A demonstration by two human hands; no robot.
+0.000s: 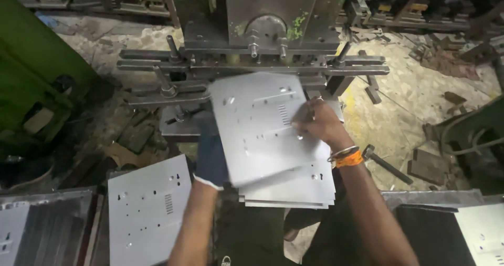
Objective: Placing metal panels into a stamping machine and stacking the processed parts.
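Left hand (211, 158): gloved in dark blue with a white cuff, closed on the left edge of the top metal sheet (262, 127); thumb side over the sheet's face, fingers hidden beneath, so how tightly curled cannot be told.
Right hand (320, 121): bare, laid palm down on the sheet's right half, fingers spread and only slightly bent, pressing flat rather than pinching; orange band (349, 160) and thin metal bangle at the wrist.
Top metal sheet: pale grey, rectangular, punched with small round holes, short slots and a little grille of louvres; blurred, tilted, far edge raised toward the press, near edge resting on the pile.
Stack of sheets (294, 192): same kind of punched plates, lying directly beneath the top sheet, edges fanned slightly at the lower right, sitting in front of the body at lap level.
Press (273, 19): dark steel machine straight ahead, just beyond the sheet's far edge; horizontal bars, bolts and clamps across its front, flecks of green paint on the upright.
Loose sheet at left (148, 208): one more punched plate lying flat, just beside the left forearm, apart from the stack.
Left tray (47, 229): dark ribbed surface at the bottom left corner, another pale plate partly in view on it.
Right corner plate (485, 232): pale sheet on a dark surface, well apart from both hands.
Hammer (386, 163): lying on the dusty floor, near the right wrist.
Floor (399, 92): pale, gritty, strewn with metal scraps and blocks.
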